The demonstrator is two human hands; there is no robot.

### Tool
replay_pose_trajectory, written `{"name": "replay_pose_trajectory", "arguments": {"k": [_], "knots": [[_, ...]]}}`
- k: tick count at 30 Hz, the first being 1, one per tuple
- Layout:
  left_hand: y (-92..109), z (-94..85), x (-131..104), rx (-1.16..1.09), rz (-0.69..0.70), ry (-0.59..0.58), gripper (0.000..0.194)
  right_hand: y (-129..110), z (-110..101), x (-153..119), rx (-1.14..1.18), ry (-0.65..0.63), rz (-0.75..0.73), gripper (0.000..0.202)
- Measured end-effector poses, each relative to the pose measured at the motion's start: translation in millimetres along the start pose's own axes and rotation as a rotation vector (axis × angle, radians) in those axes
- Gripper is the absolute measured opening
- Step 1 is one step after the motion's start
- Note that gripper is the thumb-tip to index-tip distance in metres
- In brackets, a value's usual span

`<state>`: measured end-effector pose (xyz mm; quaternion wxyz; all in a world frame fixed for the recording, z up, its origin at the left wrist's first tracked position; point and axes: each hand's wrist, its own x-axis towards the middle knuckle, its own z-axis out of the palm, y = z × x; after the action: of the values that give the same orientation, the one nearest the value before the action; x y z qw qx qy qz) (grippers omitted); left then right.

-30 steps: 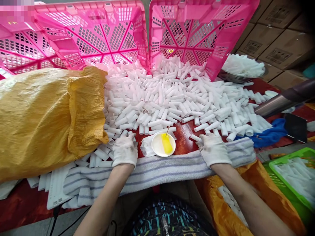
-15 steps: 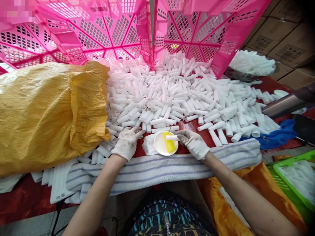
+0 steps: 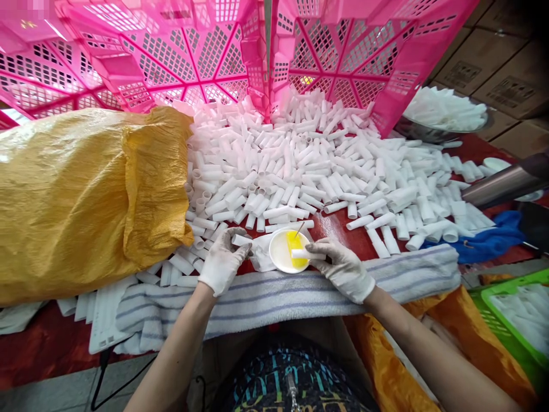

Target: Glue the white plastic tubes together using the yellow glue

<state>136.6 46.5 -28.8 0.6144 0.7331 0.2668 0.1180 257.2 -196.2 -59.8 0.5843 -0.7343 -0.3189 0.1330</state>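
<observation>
Both my hands wear white work gloves. My left hand pinches a short white plastic tube between thumb and fingers, left of the dish. My right hand is closed on another white tube, which points left over the small round white dish. In the dish lies a yellow block with a thin stick standing up from it; the right-hand tube crosses in front of the block, and I cannot tell whether they touch. A crumpled white cloth or bag sits beside the dish.
A large heap of white tubes covers the table behind the dish, against pink crates. At left lies a yellow sack. A striped towel runs along the front edge. At right are a metal bowl and green basket.
My left hand has picked up a tube from the heap and drawn it back slightly. My right hand has lowered its tube across the yellow block.
</observation>
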Motion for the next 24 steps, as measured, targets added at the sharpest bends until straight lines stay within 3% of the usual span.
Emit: {"name": "replay_pose_trajectory", "arguments": {"k": [3, 8, 15, 21, 24], "knots": [[4, 4.7, -8, -0.004, -0.042, -0.019, 0.037, -4, 0, -2, -0.03, -0.007, 0.159, 0.04], [8, 14.8, -22, -0.028, -0.121, -0.089, 0.035, -10, 4, -4, -0.014, 0.042, 0.037, 0.021], [16, 25.8, -35, -0.137, -0.155, -0.155, 0.043, -34, -2, -19, 0.026, 0.024, 0.141, 0.019], [25, 45.5, -49, -0.096, -0.17, -0.244, 0.033, -50, -5, -16, 0.239, 0.095, 0.443, 0.047], [26, 47.5, -55, -0.137, -0.127, -0.318, 0.035, -51, -2, -14, 0.205, 0.084, 0.449, 0.049]]}}
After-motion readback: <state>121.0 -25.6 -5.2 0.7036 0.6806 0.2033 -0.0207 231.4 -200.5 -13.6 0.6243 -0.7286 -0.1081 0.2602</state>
